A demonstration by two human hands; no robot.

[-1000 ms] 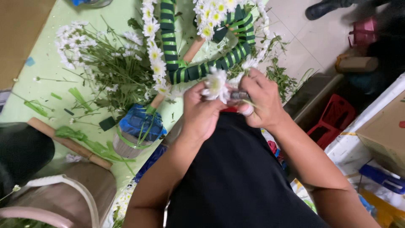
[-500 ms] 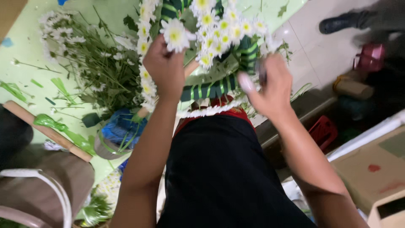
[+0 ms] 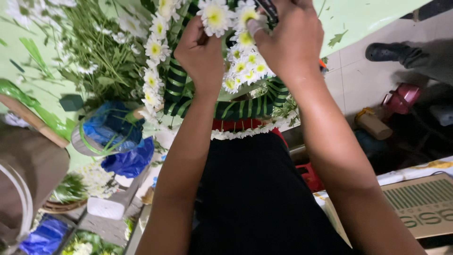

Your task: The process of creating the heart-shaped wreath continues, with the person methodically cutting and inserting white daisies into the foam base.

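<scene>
Item: my left hand [image 3: 202, 49] pinches a white yellow-centred daisy [image 3: 215, 16] beside my right hand [image 3: 288, 40], closed on a dark tool [image 3: 268, 8]; squeezing risks snapping its stem.

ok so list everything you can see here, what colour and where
daisies: many, white with yellow centres, on the frame at top centre
wreath frame: one, wrapped in green striped ribbon, middle
loose stems: a pile, green, on the table at upper left
table: one, pale green, top
bucket: one, lined with blue plastic, left
cardboard box: one, brown, lower right
shoe: one, black, on the floor at upper right
left hand: holds a daisy at the frame
right hand: at the daisies, grips a dark tool
</scene>
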